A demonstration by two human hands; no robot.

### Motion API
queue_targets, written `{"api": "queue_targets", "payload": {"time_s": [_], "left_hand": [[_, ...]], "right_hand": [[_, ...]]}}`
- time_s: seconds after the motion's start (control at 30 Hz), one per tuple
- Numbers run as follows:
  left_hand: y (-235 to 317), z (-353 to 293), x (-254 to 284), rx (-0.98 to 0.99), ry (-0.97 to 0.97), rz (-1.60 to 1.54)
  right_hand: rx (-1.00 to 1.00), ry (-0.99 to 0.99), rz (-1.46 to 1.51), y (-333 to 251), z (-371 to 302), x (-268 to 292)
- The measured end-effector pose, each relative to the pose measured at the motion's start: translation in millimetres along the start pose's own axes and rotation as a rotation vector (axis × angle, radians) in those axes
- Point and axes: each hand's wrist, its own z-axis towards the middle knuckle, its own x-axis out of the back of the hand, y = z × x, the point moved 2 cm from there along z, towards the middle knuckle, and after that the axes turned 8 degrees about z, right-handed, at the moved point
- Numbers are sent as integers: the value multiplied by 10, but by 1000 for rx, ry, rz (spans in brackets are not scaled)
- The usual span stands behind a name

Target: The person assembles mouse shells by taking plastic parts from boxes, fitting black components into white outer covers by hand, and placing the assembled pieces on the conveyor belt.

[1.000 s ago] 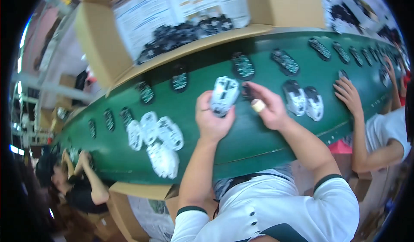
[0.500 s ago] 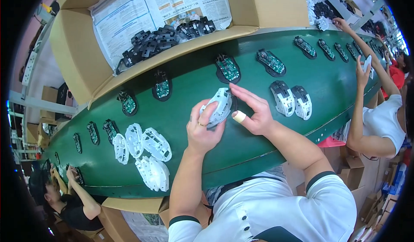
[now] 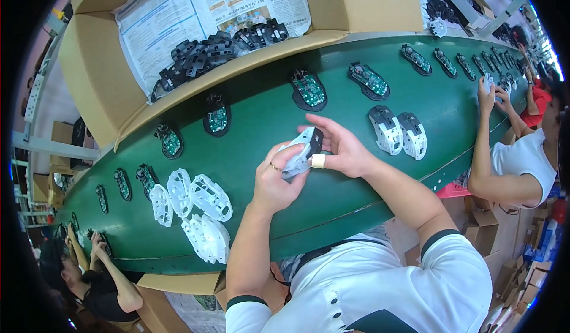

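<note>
A white computer mouse shell (image 3: 295, 165) is gripped in my left hand (image 3: 272, 181), thumb and fingers wrapped around its sides. A black plastic mouse piece (image 3: 316, 141) sits against the shell's far right end. My right hand (image 3: 349, 150), with a pale band on its thumb, closes around that end, thumb pressed near the black piece. Right of my hands lie two white shells with black tops (image 3: 386, 131). To the left are several loose white shells (image 3: 212, 197), some overlapping.
Mouse bases with green circuit boards (image 3: 309, 89) stand spaced along the green table (image 3: 255, 125). Across the far edge stands a cardboard box (image 3: 89, 77) lined with newspaper, holding black plastic parts (image 3: 205, 57). Co-workers sit at both sides; another box (image 3: 172, 282) is below left.
My right hand has moved in, and the black piece now lies against the shell's end. The co-worker on the right has drawn a reaching arm back. The view has shifted slightly.
</note>
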Motion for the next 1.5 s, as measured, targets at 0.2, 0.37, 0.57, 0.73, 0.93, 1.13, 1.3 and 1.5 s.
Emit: {"api": "queue_targets", "payload": {"time_s": [0.2, 0.37, 0.57, 0.73, 0.93, 1.13, 1.3, 1.5], "left_hand": [[36, -26, 39, 98, -158, -131], [-46, -74, 44, 149, -122, -406], [-45, -59, 76, 168, -136, -307], [-167, -68, 27, 62, -33, -39], [108, 36, 87, -208, 225, 337], [11, -31, 218, -204, 258, 158], [-74, -103, 250, -173, 286, 91], [-74, -114, 296, -80, 270, 9]], "right_hand": [[-243, -116, -70, -106, 26, 17], [-222, -42, -177, -67, -3, -45], [-172, -6, -223, -25, -34, -113], [66, 38, -465, 23, -97, -246], [550, -86, -802, -145, -98, -476], [558, -237, -736, -192, -111, -396], [493, -312, -587, 23, -146, -480], [357, -320, -562, 40, -155, -506]]}}
